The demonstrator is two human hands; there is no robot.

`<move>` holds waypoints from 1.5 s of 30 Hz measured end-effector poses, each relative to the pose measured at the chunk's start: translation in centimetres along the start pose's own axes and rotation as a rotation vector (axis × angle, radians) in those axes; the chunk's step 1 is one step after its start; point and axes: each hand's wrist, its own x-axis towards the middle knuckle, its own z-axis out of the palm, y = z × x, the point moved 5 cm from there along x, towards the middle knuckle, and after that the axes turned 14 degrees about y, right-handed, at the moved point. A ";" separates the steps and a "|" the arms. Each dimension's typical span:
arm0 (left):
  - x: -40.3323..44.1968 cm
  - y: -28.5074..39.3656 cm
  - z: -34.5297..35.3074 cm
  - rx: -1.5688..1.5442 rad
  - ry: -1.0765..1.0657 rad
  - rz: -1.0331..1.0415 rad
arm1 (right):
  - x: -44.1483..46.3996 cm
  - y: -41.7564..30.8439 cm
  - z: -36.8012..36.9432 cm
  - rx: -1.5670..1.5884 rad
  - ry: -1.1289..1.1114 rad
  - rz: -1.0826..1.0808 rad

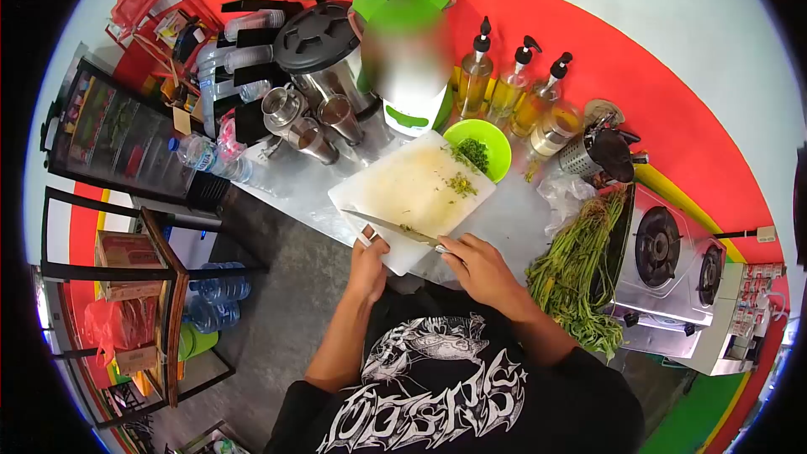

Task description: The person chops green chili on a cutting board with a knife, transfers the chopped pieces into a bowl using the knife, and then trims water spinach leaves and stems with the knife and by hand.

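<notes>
The board [399,176] is gripped by the left hand [368,264]; over it, the knife [393,227] is clasped by the right hand [482,269].

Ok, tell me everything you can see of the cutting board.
The cutting board is a white rectangular slab, plastic by its look, yellowish mid-surface and turned askew. The left hand grips its near left edge. Chopped greens lie on it, the knife spans its near part, contact unclear, and its far right edge overlaps the green bowl in view.

White cutting board [387,181], lime-green bowl [498,145]
</notes>
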 end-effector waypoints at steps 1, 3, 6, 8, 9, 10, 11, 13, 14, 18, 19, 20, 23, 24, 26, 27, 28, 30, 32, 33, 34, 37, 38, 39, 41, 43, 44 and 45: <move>-0.1 0.2 0.1 -0.003 0.003 0.005 | -0.1 0.2 0.1 -0.001 -0.001 0.001; -0.3 0.1 0.0 -0.004 0.028 -0.031 | -0.2 0.8 0.3 0.001 0.065 -0.027; -0.3 0.1 0.0 -0.031 -0.003 -0.009 | 0.1 1.5 0.2 -0.052 0.071 -0.026; -0.2 0.0 -0.1 -0.023 0.000 -0.008 | 0.6 1.7 -0.3 -0.059 0.067 0.005; -0.3 0.1 -0.1 -0.016 0.001 -0.007 | 0.8 1.9 -0.5 -0.066 0.064 0.035; -0.4 0.3 0.1 -0.016 -0.001 -0.006 | 0.9 2.3 -0.5 -0.067 0.066 0.034; -0.6 0.4 0.2 -0.012 0.010 -0.014 | 0.9 3.0 -0.5 -0.082 0.090 0.028; -0.5 0.5 0.4 -0.007 0.015 -0.020 | 1.2 4.5 -0.5 -0.099 0.119 0.021; -0.5 0.3 0.3 -0.003 0.012 -0.014 | 1.4 5.4 -0.5 -0.093 0.125 0.045; -0.5 -0.1 0.0 0.019 0.002 0.004 | 1.9 8.3 -0.5 -0.089 0.152 0.101; -0.4 0.0 0.0 0.011 -0.004 0.011 | 2.1 8.9 -0.7 -0.100 0.167 0.123; -0.4 0.0 -0.1 0.012 -0.004 0.013 | 2.3 9.4 -0.9 -0.092 0.161 0.145; -0.7 0.4 0.2 -0.011 -0.007 0.015 | 3.3 11.2 -1.3 -0.119 0.162 0.210; -0.8 0.4 0.1 -0.005 -0.013 0.011 | 3.6 11.9 -1.4 -0.108 0.181 0.198; -0.8 0.5 0.1 0.002 -0.019 0.005 | 4.2 13.8 -1.4 -0.121 0.187 0.181; -0.8 0.5 0.0 0.013 -0.005 -0.003 | 4.6 14.2 -1.6 -0.134 0.190 0.166; -0.9 0.5 -0.1 0.024 0.010 -0.011 | 4.9 15.0 -1.7 -0.138 0.183 0.194; -0.6 0.2 -0.4 0.031 0.006 -0.004 | 5.8 16.0 -1.8 -0.142 0.199 0.183; -0.6 -0.1 -0.6 0.039 -0.002 0.006 | 6.1 16.9 -1.9 -0.142 0.209 0.201; -0.6 -0.2 -0.7 0.047 -0.006 0.005 | 6.1 16.7 -1.9 -0.140 0.211 0.204; -0.6 -0.2 -0.8 0.056 -0.009 0.005 | 6.1 16.4 -2.0 -0.142 0.230 0.198; -0.7 -0.2 -0.8 0.038 -0.031 0.034 | 5.4 14.5 -1.9 -0.075 0.276 0.202; -0.8 -0.2 -0.8 0.041 -0.028 0.030 | 4.9 13.3 -1.8 -0.010 0.307 0.207; -0.9 0.0 -0.7 0.051 -0.006 0.030 | 4.5 12.0 -1.8 -0.009 0.306 0.212; -1.0 0.1 -0.7 0.066 0.011 0.024 | 3.4 9.6 -0.8 -0.016 0.172 0.209; -1.0 0.2 -0.8 0.060 -0.027 0.024 | 1.9 8.3 0.4 -0.046 0.179 0.158; -0.8 0.1 -0.8 0.059 -0.017 0.029 | 1.5 7.8 0.7 -0.072 0.183 0.099; -0.9 0.2 -0.7 0.067 -0.025 0.026 | 1.4 7.7 0.7 -0.072 0.192 0.106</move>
